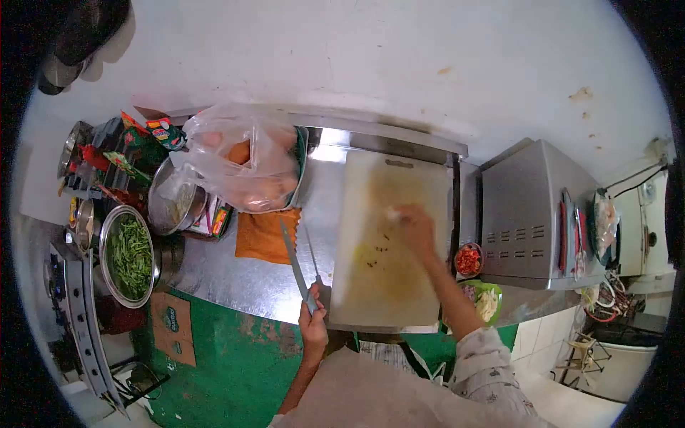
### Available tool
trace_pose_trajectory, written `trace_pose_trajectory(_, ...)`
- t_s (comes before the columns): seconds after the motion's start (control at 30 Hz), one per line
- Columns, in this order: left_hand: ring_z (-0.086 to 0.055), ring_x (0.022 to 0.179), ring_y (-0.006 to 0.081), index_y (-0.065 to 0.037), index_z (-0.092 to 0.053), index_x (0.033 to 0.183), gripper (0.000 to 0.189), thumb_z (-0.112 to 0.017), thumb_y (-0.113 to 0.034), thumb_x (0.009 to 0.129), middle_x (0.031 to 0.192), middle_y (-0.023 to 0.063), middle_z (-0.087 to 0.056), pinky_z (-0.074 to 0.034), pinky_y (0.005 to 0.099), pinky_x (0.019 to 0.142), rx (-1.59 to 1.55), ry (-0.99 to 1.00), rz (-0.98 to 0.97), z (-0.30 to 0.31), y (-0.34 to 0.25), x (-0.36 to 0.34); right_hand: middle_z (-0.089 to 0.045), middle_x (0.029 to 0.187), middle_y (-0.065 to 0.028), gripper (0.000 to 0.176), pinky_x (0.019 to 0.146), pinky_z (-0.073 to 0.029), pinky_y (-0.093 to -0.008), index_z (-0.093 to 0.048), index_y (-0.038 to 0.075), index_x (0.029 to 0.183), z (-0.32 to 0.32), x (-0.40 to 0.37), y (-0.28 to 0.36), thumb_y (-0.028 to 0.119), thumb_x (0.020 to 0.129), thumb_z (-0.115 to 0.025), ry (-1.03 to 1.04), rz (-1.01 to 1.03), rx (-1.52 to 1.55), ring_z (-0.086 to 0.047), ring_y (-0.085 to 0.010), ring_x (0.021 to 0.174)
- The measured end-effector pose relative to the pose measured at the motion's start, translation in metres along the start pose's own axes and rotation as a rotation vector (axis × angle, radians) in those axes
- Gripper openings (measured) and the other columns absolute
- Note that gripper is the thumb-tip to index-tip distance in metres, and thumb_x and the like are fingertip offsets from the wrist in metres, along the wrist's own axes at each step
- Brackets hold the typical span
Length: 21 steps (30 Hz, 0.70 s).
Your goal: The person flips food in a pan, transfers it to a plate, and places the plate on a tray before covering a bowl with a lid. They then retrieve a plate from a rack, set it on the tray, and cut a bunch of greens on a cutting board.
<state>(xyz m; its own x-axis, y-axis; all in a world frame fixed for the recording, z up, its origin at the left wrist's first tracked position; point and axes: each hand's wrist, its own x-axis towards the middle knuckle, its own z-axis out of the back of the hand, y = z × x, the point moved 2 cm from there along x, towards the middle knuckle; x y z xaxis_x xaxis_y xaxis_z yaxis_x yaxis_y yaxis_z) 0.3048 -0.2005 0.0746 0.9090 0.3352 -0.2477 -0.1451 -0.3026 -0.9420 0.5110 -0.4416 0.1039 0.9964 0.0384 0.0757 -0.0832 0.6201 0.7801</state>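
Note:
A large white cutting board [389, 285], stained yellow with a few dark bits on it, lies on the steel counter [235, 278]. My left hand [312, 322] is at the counter's near edge, left of the board, and grips the handle of a long knife [294, 260] whose blade points away over the counter. A second thin blade [312, 258] lies just beside it. My right hand [416, 227] is blurred and rests over the upper right part of the board. A small pale piece [392, 212] sits at its fingertips; whether it is held is unclear.
A plastic bag [246, 160] with orange produce sits at the back left, with an orange cloth [265, 237] in front of it. A bowl of green beans [130, 258] and a metal pot [173, 203] stand left. Bowls of red chopped bits [468, 260] and pale bits [487, 301] sit right, beside a metal box [528, 214].

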Motion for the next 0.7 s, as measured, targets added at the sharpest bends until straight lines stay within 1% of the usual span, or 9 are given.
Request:
trace_pose_trajectory(0.1, -0.047, 0.102, 0.0163, 0.005, -0.042, 0.131, 0.053, -0.044, 0.002, 0.078, 0.125, 0.0095, -0.049, -0.037, 0.0294, 0.094, 0.015, 0.053, 0.005, 0.0, 0.002, -0.004, -0.063, 0.099, -0.0117, 0.028, 0.074, -0.05, -0.0309, -0.067, 0.003, 0.103, 0.04, 0.034, -0.062, -0.004, 0.078, -0.058, -0.153, 0.059, -0.208, -0.061, -0.0227, 0.088)
trace_pose_trajectory(0.17, -0.048, 0.107, 0.0198, 0.006, -0.043, 0.13, 0.052, -0.043, 0.003, 0.078, 0.122, 0.0114, -0.05, -0.036, 0.032, 0.097, -0.025, 0.055, 0.042, 0.001, 0.01, -0.006, -0.062, 0.096, -0.0131, 0.023, 0.08, -0.048, -0.0332, -0.066, 0.002, 0.102, 0.047, 0.034, -0.072, -0.001, 0.08, -0.059, -0.223, 0.077, -0.597, -0.058, -0.0265, 0.093)
trace_pose_trajectory(0.2, -0.048, 0.107, 0.0198, 0.006, -0.043, 0.13, 0.052, -0.043, 0.003, 0.078, 0.122, 0.0114, -0.05, -0.036, 0.032, 0.097, -0.024, 0.058, 0.046, 0.0, 0.008, -0.006, -0.062, 0.096, -0.0131, 0.023, 0.08, -0.048, -0.0332, -0.066, 0.002, 0.102, 0.039, 0.028, -0.075, -0.001, 0.08, -0.059, -0.223, 0.072, -0.599, -0.058, -0.0265, 0.093)
trace_pose_trajectory(0.27, -0.047, 0.111, 0.0222, 0.007, -0.043, 0.129, 0.05, -0.042, 0.003, 0.079, 0.125, 0.0138, -0.049, -0.035, 0.0333, 0.098, 0.041, 0.05, 0.077, -0.004, 0.006, -0.009, -0.061, 0.099, -0.014, 0.021, 0.085, -0.046, -0.037, -0.065, 0.003, 0.102, 0.008, 0.004, -0.078, 0.002, 0.082, -0.058, -0.277, -0.08, -0.089, -0.056, -0.0293, 0.098)
trace_pose_trajectory(0.4, -0.048, 0.113, 0.0234, 0.008, -0.045, 0.126, 0.047, -0.041, 0.002, 0.08, 0.129, 0.0153, -0.049, -0.035, 0.0337, 0.098, 0.067, 0.099, 0.057, -0.004, 0.019, -0.008, -0.058, 0.11, -0.0135, 0.022, 0.084, -0.047, -0.0386, -0.064, 0.005, 0.105, -0.034, -0.063, -0.008, 0.004, 0.084, -0.057, -0.087, 0.346, -0.431, -0.056, -0.0298, 0.098)
trace_pose_trajectory(0.53, -0.046, 0.118, 0.0251, 0.007, -0.048, 0.118, 0.038, -0.042, 0.001, 0.08, 0.131, 0.0171, -0.048, -0.033, 0.035, 0.101, 0.065, 0.115, 0.058, -0.002, 0.024, -0.007, -0.061, 0.106, -0.0132, 0.026, 0.086, -0.047, -0.0382, -0.064, 0.005, 0.106, -0.029, -0.083, 0.018, 0.0, 0.081, -0.057, 0.038, 0.217, -0.224, -0.058, -0.0298, 0.097)
trace_pose_trajectory(0.6, -0.045, 0.121, 0.0257, 0.007, -0.05, 0.113, 0.034, -0.042, 0.0, 0.081, 0.131, 0.0175, -0.049, -0.032, 0.0355, 0.102, 0.019, 0.109, 0.052, -0.001, 0.025, -0.007, -0.062, 0.102, -0.0133, 0.032, 0.086, -0.047, -0.0391, -0.064, 0.004, 0.105, 0.003, -0.063, 0.008, -0.005, 0.076, -0.056, -0.179, -0.027, 0.064, -0.059, -0.0311, 0.094)
trace_pose_trajectory(0.67, -0.043, 0.124, 0.026, 0.006, -0.051, 0.106, 0.027, -0.042, -0.001, 0.081, 0.132, 0.0188, -0.048, -0.03, 0.0362, 0.104, 0.005, 0.141, 0.038, 0.0, 0.025, -0.006, -0.062, 0.101, -0.0143, 0.033, 0.083, -0.047, -0.0379, -0.064, 0.002, 0.104, 0.043, -0.028, -0.042, -0.007, 0.074, -0.055, -0.367, 0.271, -0.254, -0.058, -0.0328, 0.091)
trace_pose_trajectory(0.7, -0.043, 0.124, 0.026, 0.006, -0.051, 0.106, 0.027, -0.042, -0.001, 0.081, 0.132, 0.0188, -0.048, -0.03, 0.0362, 0.104, 0.008, 0.143, 0.04, -0.001, 0.023, -0.007, -0.061, 0.104, -0.0145, 0.031, 0.083, -0.046, -0.0381, -0.064, 0.002, 0.104, 0.058, -0.017, -0.061, -0.006, 0.075, -0.055, -0.386, 0.198, -0.357, -0.058, -0.0334, 0.093)
